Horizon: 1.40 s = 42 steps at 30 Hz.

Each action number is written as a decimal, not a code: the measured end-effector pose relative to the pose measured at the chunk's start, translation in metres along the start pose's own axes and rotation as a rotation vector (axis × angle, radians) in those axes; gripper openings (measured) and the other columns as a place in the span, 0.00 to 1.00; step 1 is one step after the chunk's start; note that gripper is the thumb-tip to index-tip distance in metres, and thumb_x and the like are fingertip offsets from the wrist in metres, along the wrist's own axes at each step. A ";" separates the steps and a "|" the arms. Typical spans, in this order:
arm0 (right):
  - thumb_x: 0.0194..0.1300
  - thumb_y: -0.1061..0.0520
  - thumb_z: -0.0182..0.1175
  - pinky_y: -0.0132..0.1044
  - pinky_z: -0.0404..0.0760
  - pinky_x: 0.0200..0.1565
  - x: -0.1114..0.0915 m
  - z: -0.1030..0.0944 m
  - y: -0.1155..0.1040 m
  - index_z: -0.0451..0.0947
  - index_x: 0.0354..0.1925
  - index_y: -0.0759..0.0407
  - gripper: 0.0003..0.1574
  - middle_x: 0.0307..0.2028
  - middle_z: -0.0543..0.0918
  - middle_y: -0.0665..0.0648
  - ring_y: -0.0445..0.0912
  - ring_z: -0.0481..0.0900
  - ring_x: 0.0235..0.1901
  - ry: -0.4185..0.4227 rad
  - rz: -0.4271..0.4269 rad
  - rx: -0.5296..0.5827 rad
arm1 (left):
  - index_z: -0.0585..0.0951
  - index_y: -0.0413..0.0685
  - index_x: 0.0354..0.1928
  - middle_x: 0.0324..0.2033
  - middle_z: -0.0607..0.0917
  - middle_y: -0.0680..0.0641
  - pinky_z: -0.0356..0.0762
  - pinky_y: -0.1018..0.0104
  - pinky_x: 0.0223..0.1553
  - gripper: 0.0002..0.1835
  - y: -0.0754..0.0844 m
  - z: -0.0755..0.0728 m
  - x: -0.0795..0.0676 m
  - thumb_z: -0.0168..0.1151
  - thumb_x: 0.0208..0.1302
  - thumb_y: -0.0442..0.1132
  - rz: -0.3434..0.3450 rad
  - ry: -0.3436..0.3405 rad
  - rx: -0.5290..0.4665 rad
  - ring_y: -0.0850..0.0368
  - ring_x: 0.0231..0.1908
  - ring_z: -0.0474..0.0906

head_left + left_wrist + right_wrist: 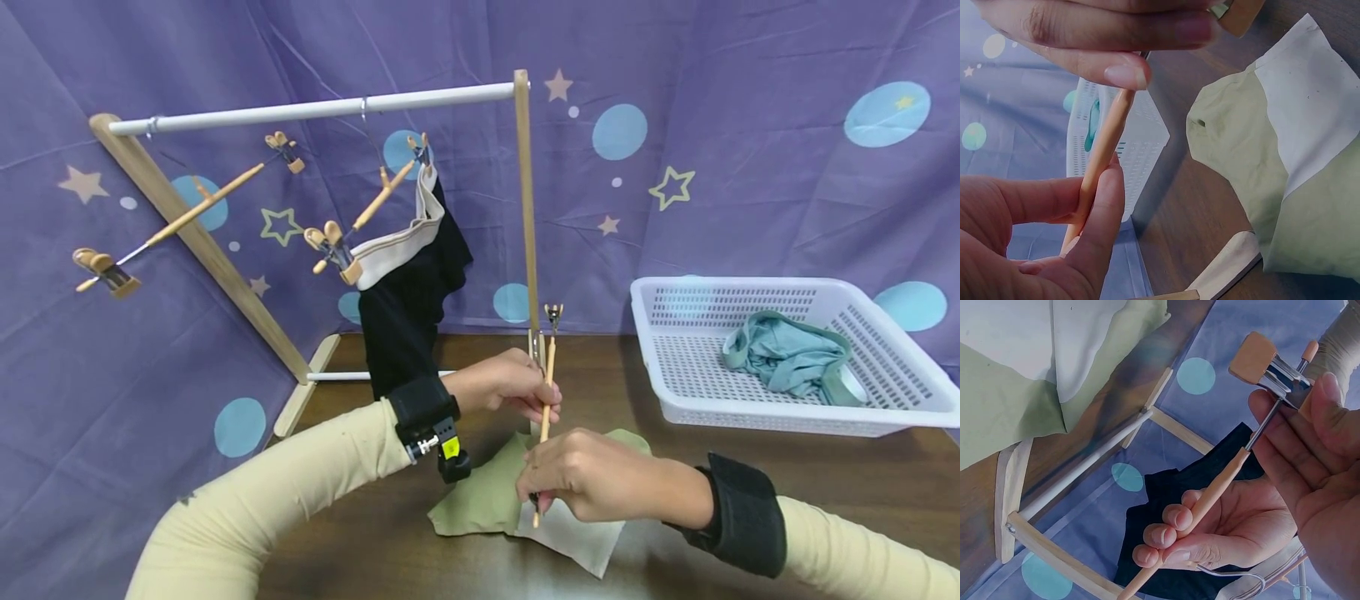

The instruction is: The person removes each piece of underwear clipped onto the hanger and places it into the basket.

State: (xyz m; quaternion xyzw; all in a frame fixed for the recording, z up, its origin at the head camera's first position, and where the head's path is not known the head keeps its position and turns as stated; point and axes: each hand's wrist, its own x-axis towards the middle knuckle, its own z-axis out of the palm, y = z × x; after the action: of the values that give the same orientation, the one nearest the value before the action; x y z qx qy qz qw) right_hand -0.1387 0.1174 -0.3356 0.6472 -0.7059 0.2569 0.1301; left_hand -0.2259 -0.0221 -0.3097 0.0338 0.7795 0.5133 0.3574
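Note:
My left hand (517, 385) grips the wooden bar of a clip hanger (550, 379), thumb and fingers wrapped round its middle in the right wrist view. At the bar's near end, my right hand (600, 479) pinches the hanger's clip (1266, 365) between thumb and fingers. The far clip (553, 314) points toward the rack's right post. Below both hands, a folded olive-green garment (480, 500) with a whitish part lies on the table, partly covered by the right hand in the head view.
On the left stands a rack (322, 110) with a white rail. It carries a bare clip hanger (202, 204) and another holding black trousers (405, 308) with a white waistband. At right, a white basket (660, 400) contains a teal garment (787, 354). A purple curtain (720, 225) hangs behind.

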 end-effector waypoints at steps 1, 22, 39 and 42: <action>0.47 0.73 0.67 0.30 0.84 0.52 0.000 0.000 0.000 0.82 0.28 0.57 0.13 0.22 0.85 0.47 0.32 0.81 0.31 0.003 -0.001 -0.001 | 0.79 0.36 0.21 0.13 0.83 0.47 0.81 0.78 0.13 0.12 0.000 0.000 0.000 0.59 0.62 0.24 -0.003 0.000 -0.001 0.61 0.15 0.81; 0.51 0.70 0.67 0.28 0.86 0.47 -0.002 0.005 -0.003 0.81 0.30 0.57 0.10 0.23 0.83 0.48 0.34 0.81 0.33 -0.018 0.010 0.025 | 0.78 0.36 0.21 0.13 0.82 0.48 0.80 0.80 0.12 0.12 -0.008 0.004 -0.001 0.58 0.63 0.24 -0.001 -0.004 0.002 0.63 0.14 0.80; 0.55 0.68 0.66 0.22 0.85 0.39 -0.007 0.002 -0.003 0.82 0.36 0.57 0.10 0.29 0.86 0.48 0.33 0.80 0.34 -0.057 0.039 0.061 | 0.78 0.38 0.20 0.14 0.82 0.47 0.81 0.79 0.13 0.13 -0.005 0.005 -0.003 0.59 0.63 0.24 0.019 0.027 -0.001 0.62 0.15 0.81; 0.55 0.70 0.66 0.22 0.85 0.39 -0.006 0.001 -0.001 0.82 0.36 0.57 0.11 0.29 0.86 0.48 0.33 0.80 0.35 -0.050 0.040 0.058 | 0.79 0.38 0.21 0.14 0.82 0.47 0.81 0.79 0.13 0.12 -0.001 0.003 -0.003 0.60 0.63 0.25 0.023 0.032 0.013 0.61 0.16 0.81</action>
State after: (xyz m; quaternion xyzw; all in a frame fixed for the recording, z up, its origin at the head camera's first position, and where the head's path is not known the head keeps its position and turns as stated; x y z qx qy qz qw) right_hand -0.1372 0.1224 -0.3392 0.6424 -0.7141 0.2635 0.0885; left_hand -0.2218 -0.0215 -0.3098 0.0367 0.7879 0.5128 0.3390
